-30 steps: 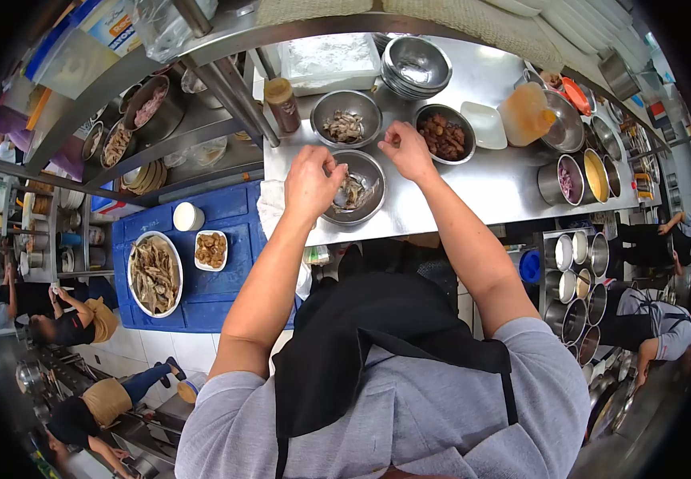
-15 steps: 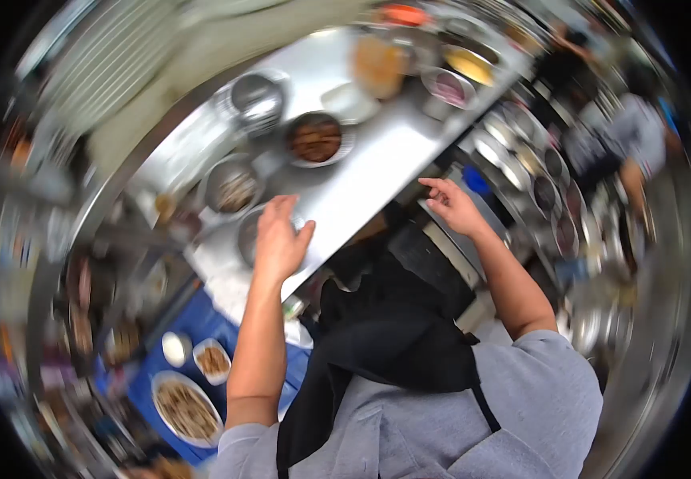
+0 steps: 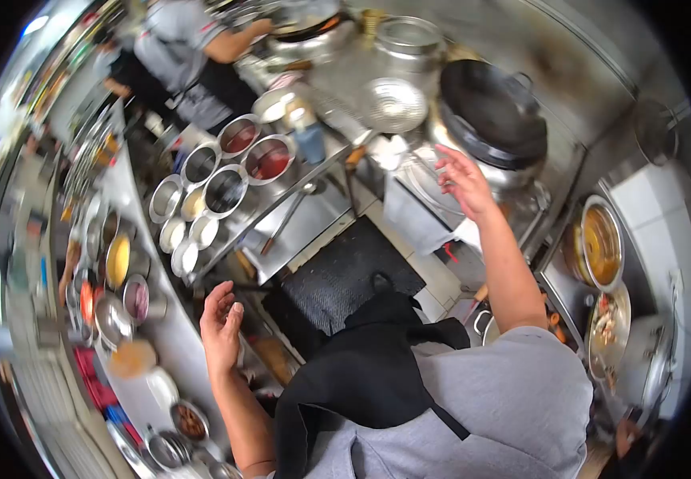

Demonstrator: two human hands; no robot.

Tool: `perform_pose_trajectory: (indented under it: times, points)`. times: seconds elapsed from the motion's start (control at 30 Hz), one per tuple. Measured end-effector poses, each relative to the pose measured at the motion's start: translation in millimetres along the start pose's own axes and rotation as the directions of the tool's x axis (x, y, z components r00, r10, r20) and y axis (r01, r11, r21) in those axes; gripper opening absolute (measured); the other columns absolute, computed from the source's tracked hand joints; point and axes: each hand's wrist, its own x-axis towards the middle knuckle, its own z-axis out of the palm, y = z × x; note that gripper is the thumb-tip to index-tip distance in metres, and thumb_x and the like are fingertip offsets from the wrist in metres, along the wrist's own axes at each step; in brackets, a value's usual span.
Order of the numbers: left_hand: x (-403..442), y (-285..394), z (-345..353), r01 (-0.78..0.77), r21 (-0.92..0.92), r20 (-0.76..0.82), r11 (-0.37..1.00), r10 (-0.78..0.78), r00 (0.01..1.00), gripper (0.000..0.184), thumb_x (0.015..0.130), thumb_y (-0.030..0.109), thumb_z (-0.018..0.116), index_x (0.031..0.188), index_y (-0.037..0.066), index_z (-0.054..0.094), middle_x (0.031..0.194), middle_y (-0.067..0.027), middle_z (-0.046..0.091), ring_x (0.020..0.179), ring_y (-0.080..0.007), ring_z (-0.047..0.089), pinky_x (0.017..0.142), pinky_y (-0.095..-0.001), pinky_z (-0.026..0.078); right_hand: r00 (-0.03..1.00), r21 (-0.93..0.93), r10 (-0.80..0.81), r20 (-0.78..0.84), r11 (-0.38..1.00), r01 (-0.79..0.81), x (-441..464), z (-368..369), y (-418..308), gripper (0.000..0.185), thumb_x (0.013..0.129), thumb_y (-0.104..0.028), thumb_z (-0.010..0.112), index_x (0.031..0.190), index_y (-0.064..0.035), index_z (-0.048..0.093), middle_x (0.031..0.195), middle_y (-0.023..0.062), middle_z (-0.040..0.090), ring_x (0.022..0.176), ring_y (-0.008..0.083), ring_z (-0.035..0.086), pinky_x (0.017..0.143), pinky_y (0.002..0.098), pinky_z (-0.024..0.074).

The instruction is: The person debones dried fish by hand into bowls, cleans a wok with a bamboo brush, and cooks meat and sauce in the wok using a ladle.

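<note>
My left hand (image 3: 222, 326) is raised over the edge of the steel counter (image 3: 162, 319), fingers loosely bent, thumb apart and nothing held. Out to the other side, my right hand (image 3: 465, 185) is stretched forward with spread fingers and is also bare. It is nearest to a dark wok (image 3: 493, 112) on the stove. Just beyond its fingers lie a white cloth (image 3: 387, 152) and a perforated skimmer (image 3: 393, 105). In the view the hand overlaps the wok's near side; I cannot tell whether they touch.
Several steel pots of sauce, one with red sauce (image 3: 269, 157), stand on a rack ahead left. A co-worker (image 3: 182, 48) works at the far stove. On the floor is a black mat (image 3: 349, 267). To the right are a pot of yellowish liquid (image 3: 599, 243) and a food pan (image 3: 607, 335).
My view has swung right, from the counter of bowls toward the stove and floor mat. That counter now lies at the left. Both hands remain raised, and my right hand now appears beside the wok.
</note>
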Motion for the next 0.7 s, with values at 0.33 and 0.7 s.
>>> perform_pose_trajectory:
  times: [0.33, 0.7]
  points:
    - [227.6, 98.2, 243.9, -0.277, -0.061, 0.624, 0.959, 0.253, 0.739, 0.039, 0.088, 0.005, 0.061, 0.126, 0.001, 0.057, 0.130, -0.0103, 0.055, 0.113, -0.0192, 0.053, 0.101, -0.0333, 0.040, 0.619, 0.031, 0.247, -0.746, 0.941, -0.338, -145.5, -224.1, 37.8, 0.019, 0.094, -0.020, 0.062, 0.111, -0.0149, 0.058, 0.088, -0.0016, 0.055, 0.075, 0.0110, 0.054, 0.062, 0.0308, 0.0492]
    - [340.3, 88.4, 384.5, -0.072, -0.040, 0.862, 0.997, 0.071, 0.502, 0.038, 0.093, 0.006, 0.060, 0.130, 0.003, 0.055, 0.104, -0.0076, 0.062, 0.089, -0.0110, 0.056, 0.080, -0.0248, 0.045, -0.058, 0.093, 0.128, -0.990, 0.281, -0.955, -91.5, -236.9, 158.3, 0.070, 0.083, -0.031, 0.070, 0.137, -0.0105, 0.030, 0.114, 0.0251, 0.065, 0.112, 0.0384, 0.062, 0.096, 0.0496, 0.0464]
